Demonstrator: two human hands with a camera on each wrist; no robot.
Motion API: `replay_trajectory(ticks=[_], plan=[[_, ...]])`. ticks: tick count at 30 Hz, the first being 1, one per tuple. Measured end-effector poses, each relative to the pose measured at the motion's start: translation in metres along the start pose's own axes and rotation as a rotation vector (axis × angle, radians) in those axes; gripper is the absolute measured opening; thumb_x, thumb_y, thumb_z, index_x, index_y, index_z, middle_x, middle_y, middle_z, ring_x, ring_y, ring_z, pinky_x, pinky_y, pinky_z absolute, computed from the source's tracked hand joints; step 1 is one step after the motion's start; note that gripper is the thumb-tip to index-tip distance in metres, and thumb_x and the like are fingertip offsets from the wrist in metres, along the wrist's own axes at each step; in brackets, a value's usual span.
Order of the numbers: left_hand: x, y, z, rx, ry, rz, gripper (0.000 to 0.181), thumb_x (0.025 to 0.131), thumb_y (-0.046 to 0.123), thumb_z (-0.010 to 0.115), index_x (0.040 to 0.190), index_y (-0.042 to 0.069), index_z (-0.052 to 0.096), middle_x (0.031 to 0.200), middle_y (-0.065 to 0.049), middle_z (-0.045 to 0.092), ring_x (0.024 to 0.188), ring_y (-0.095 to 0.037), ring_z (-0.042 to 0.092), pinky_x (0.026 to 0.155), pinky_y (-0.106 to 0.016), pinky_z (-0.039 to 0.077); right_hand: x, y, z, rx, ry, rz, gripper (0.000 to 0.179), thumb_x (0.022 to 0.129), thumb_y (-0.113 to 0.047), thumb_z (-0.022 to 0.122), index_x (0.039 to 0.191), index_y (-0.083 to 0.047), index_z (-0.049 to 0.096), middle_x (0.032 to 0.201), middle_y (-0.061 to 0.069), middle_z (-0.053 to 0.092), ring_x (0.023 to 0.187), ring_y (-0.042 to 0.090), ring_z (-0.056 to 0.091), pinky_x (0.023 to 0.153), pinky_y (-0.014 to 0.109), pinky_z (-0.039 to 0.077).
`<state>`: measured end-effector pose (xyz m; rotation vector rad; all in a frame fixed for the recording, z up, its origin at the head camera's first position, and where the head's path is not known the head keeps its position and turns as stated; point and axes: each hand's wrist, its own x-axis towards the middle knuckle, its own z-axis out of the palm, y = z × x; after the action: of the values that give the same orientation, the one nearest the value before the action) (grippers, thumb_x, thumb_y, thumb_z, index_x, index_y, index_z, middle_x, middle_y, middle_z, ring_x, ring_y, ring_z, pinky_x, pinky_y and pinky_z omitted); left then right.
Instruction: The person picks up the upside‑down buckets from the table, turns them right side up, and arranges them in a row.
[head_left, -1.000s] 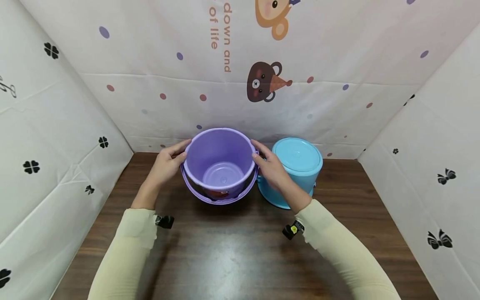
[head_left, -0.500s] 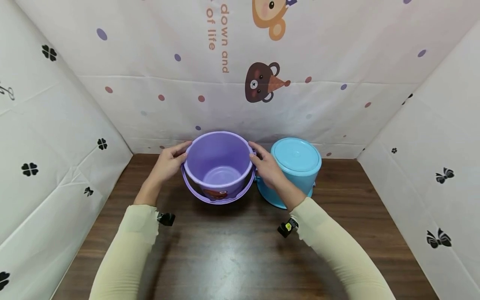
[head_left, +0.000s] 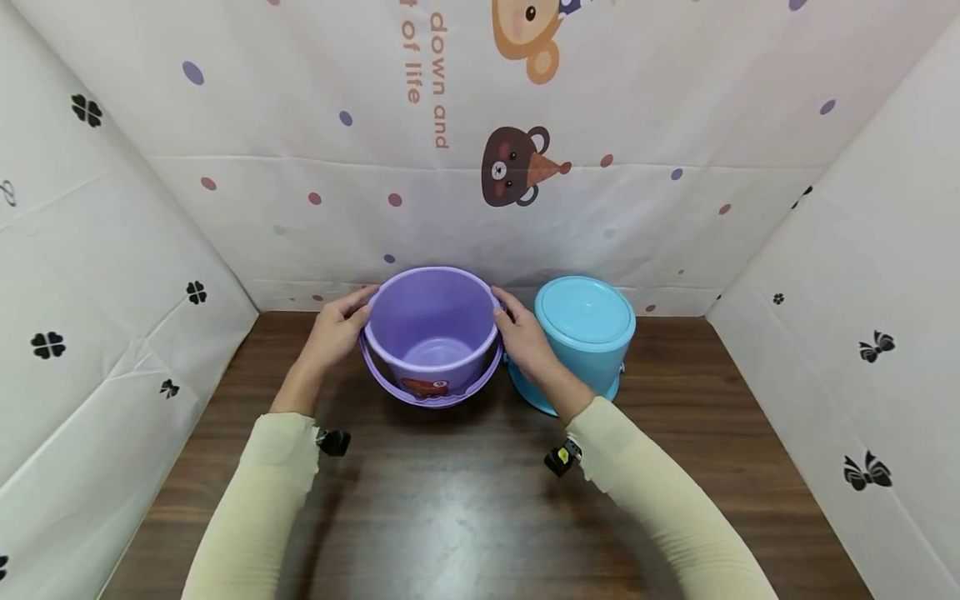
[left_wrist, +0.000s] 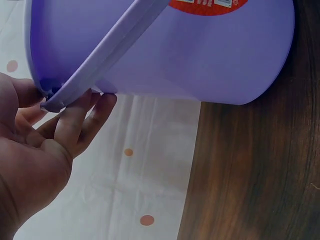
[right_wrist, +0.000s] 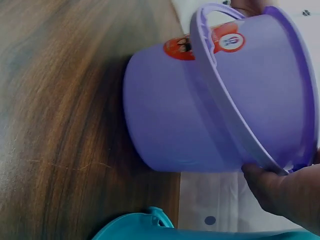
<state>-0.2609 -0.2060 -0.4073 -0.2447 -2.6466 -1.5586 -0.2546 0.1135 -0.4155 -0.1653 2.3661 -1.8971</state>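
A purple bucket [head_left: 431, 321] with its mouth up is at the back of the dark wooden table, and it seems to stand on the surface. Its purple handle [head_left: 431, 402] hangs down across the front, below a red label [head_left: 425, 387]. My left hand [head_left: 336, 329] grips the bucket's left rim near the handle joint, thumb and fingers around the edge. On the opposite side my right hand [head_left: 522, 337] grips the right rim. In the right wrist view, its thumb [right_wrist: 262, 182] presses the bucket's wall beside the handle.
A light-blue bucket [head_left: 585, 312] stands upside down just right of the purple one, close to my right forearm. The patterned back wall [head_left: 300, 242] rises right behind both buckets. Brown tabletop [head_left: 442, 500] stretches in front, with white patterned walls at left and right.
The purple bucket has come down slightly and shows more of its front label. Both hands have kept their grip on the rim. The whole view has shifted a little.
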Motion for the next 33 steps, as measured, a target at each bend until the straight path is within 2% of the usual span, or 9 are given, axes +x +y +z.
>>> replay_trajectory(ticks=[3,6,12,14,16,19,22,27,33], plan=[[-0.002,-0.001,0.0,0.009,0.021,0.004,0.043,0.108,0.015,0.05,0.151,0.01,0.054,0.143,-0.022,0.061,0.13,-0.035,0.058,0.106,-0.033,0.046,0.001,0.003,0.003,-0.053,0.009,-0.033,0.049,0.113,-0.027,0.043,0.161,-0.024,0.038,0.167,0.006,0.035,0.153,0.024,0.035,0.123,0.043,0.035],[-0.001,-0.002,0.002,0.008,0.041,0.01,0.042,0.108,0.014,0.051,0.15,0.009,0.055,0.146,-0.02,0.06,0.132,-0.033,0.058,0.106,-0.032,0.046,0.0,0.005,0.002,-0.064,0.007,-0.036,0.049,0.113,-0.029,0.042,0.161,-0.025,0.036,0.168,0.005,0.034,0.154,0.025,0.033,0.124,0.044,0.034],[-0.004,-0.002,0.005,0.051,0.103,0.034,0.04,0.107,0.02,0.054,0.146,0.009,0.06,0.141,-0.016,0.065,0.127,-0.03,0.062,0.103,-0.031,0.05,-0.009,0.008,0.001,-0.193,0.021,-0.047,0.057,0.111,-0.043,0.041,0.164,-0.029,0.028,0.168,0.004,0.032,0.154,0.027,0.033,0.125,0.049,0.03],[-0.007,-0.001,0.006,0.048,0.109,0.069,0.043,0.106,0.021,0.056,0.147,0.007,0.058,0.141,-0.017,0.064,0.128,-0.033,0.063,0.105,-0.035,0.052,-0.012,0.01,0.001,-0.223,0.017,-0.078,0.061,0.109,-0.045,0.043,0.165,-0.027,0.025,0.169,0.004,0.03,0.154,0.027,0.031,0.125,0.05,0.03],[-0.01,0.001,0.008,0.044,0.1,0.112,0.05,0.104,0.024,0.06,0.15,0.005,0.052,0.145,-0.019,0.061,0.131,-0.036,0.06,0.108,-0.044,0.051,-0.015,0.011,0.001,-0.251,0.02,-0.125,0.066,0.108,-0.044,0.047,0.166,-0.023,0.024,0.17,0.005,0.029,0.155,0.027,0.031,0.125,0.05,0.031],[-0.018,0.002,0.01,0.062,0.073,0.157,0.067,0.1,0.032,0.068,0.157,0.006,0.042,0.155,-0.019,0.051,0.14,-0.039,0.051,0.115,-0.055,0.043,-0.018,0.013,0.001,-0.299,0.025,-0.213,0.073,0.105,-0.04,0.056,0.165,-0.016,0.024,0.169,0.009,0.028,0.155,0.028,0.03,0.125,0.049,0.03],[-0.025,0.003,0.011,0.12,0.07,0.19,0.083,0.092,0.038,0.077,0.16,0.01,0.038,0.159,-0.017,0.045,0.145,-0.038,0.043,0.117,-0.061,0.038,-0.023,0.011,0.0,-0.369,0.033,-0.267,0.081,0.1,-0.041,0.064,0.165,-0.015,0.025,0.17,0.011,0.025,0.156,0.029,0.027,0.125,0.053,0.029],[-0.034,0.002,0.014,0.201,0.062,0.255,0.102,0.076,0.038,0.09,0.159,0.01,0.039,0.162,-0.018,0.039,0.148,-0.041,0.038,0.117,-0.066,0.034,-0.031,0.008,-0.002,-0.452,0.016,-0.288,0.09,0.094,-0.049,0.07,0.165,-0.016,0.025,0.173,0.011,0.015,0.158,0.034,0.02,0.121,0.064,0.028],[-0.039,-0.001,0.016,0.263,0.022,0.239,0.111,0.069,0.04,0.095,0.158,0.005,0.039,0.165,-0.019,0.031,0.15,-0.045,0.033,0.116,-0.068,0.033,-0.033,0.005,-0.002,-0.518,-0.03,-0.259,0.096,0.091,-0.055,0.073,0.164,-0.013,0.027,0.173,0.007,0.013,0.159,0.03,0.019,0.122,0.059,0.031]])
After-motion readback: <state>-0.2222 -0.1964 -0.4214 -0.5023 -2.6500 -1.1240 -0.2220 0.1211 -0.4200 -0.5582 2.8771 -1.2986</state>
